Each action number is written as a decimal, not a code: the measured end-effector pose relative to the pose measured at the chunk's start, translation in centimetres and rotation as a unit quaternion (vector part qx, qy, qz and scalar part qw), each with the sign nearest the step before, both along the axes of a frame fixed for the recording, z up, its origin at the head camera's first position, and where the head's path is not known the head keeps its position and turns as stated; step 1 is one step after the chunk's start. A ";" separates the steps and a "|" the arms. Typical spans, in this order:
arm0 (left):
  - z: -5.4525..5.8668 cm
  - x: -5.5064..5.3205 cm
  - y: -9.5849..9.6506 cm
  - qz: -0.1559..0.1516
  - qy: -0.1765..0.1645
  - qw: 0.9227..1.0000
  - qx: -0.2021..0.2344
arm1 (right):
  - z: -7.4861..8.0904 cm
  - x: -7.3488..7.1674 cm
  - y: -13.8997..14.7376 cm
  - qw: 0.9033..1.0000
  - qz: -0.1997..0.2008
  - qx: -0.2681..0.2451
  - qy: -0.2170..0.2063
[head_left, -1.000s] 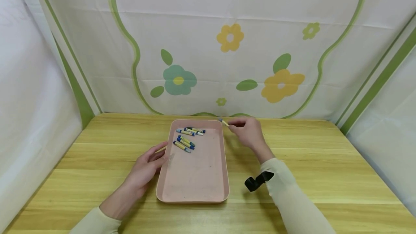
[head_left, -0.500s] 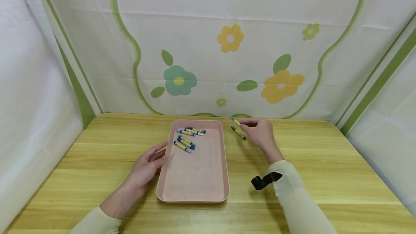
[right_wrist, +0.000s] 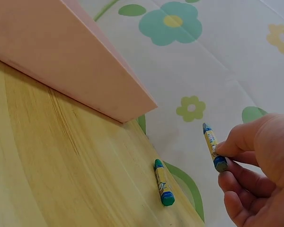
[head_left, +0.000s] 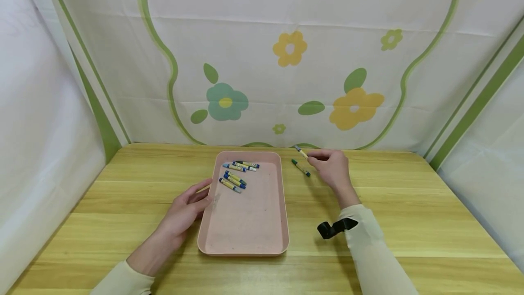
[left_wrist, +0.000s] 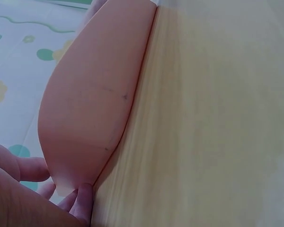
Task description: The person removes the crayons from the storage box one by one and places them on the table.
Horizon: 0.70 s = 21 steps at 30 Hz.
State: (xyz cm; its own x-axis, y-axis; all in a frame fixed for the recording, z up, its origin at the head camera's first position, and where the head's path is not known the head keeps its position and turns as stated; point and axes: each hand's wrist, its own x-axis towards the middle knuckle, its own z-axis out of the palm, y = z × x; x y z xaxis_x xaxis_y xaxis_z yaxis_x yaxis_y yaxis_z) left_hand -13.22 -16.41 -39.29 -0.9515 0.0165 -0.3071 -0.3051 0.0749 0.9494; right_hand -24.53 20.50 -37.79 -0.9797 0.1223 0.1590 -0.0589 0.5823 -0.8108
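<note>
My right hand (head_left: 330, 167) pinches an oil pastel (head_left: 301, 151) between thumb and fingers, above the table right of the tray. It has a yellow wrapper and blue-grey tip; the right wrist view shows this pastel (right_wrist: 212, 146) tilted upward. Below it, a green oil pastel (head_left: 300, 168) lies on the wood, apart from the hand. My left hand (head_left: 184, 211) holds the left wall of a pink tray (head_left: 245, 236); in the left wrist view, thumb and fingers meet the tray's edge (left_wrist: 92, 99). Several oil pastels (head_left: 234, 179) lie inside the tray's far left part.
The wooden table (head_left: 389, 222) extends around the tray. A white curtain (head_left: 254, 26) with printed flowers hangs behind the table's far edge, and pale sheets flank both sides. A black strap mount (head_left: 336, 228) sits on the right wrist.
My right hand has moved right, away from the tray's far corner, still pinching the pastel. The green pastel on the table has come into sight. The left hand and tray have stayed put.
</note>
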 end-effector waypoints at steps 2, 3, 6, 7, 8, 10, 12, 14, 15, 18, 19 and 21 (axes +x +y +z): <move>-0.1 0.0 0.0 0.000 -0.001 1.000 0.001 | 0.0 0.0 0.0 1.000 0.000 0.003 0.002; -0.1 0.0 0.0 0.001 -0.002 1.000 0.001 | -0.1 0.1 0.0 1.000 0.000 0.004 0.003; -0.1 0.0 -0.1 0.000 -0.003 1.000 0.002 | -0.2 0.1 -0.1 1.000 0.000 0.010 0.004; -0.1 0.0 -0.1 -0.001 -0.003 1.000 0.003 | -0.2 0.0 -0.1 1.000 -0.001 0.012 0.002; -0.1 0.0 -0.1 -0.002 -0.003 1.000 0.003 | -0.3 0.0 -0.1 1.000 -0.002 0.014 0.000; -0.1 0.0 -0.1 -0.002 -0.003 1.000 0.003 | -0.4 -0.1 -0.1 1.000 -0.003 0.017 -0.009; -0.1 0.0 -0.1 -0.003 -0.003 1.000 0.003 | -0.5 -0.1 0.0 1.000 -0.002 0.018 -0.017; -0.1 0.0 -0.1 -0.004 -0.004 1.000 0.004 | -0.6 -0.1 0.0 1.000 -0.001 0.016 -0.026; -0.1 -0.1 -0.2 -0.004 -0.004 1.000 0.004 | -0.7 -0.1 0.1 0.999 0.000 0.014 -0.030; -0.1 -0.1 -0.1 -0.006 -0.003 1.000 0.007 | -0.9 -0.2 0.3 0.999 0.000 0.014 -0.037; -0.1 -0.1 -0.2 -0.005 -0.004 1.000 0.007 | -0.9 -0.3 0.3 0.999 0.000 0.013 -0.040; -0.1 -0.2 -0.2 -0.006 -0.003 1.000 0.007 | -1.0 -0.4 0.3 0.999 0.001 0.013 -0.044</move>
State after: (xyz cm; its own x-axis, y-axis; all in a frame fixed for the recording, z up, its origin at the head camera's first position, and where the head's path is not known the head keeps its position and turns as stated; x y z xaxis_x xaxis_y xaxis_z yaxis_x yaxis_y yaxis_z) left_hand -13.40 -16.61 -39.40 -0.9496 0.0322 -0.3117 -0.3092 0.0655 0.9488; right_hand -24.96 20.79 -38.81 -0.9901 0.1182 0.0755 0.0112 0.6030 -0.7977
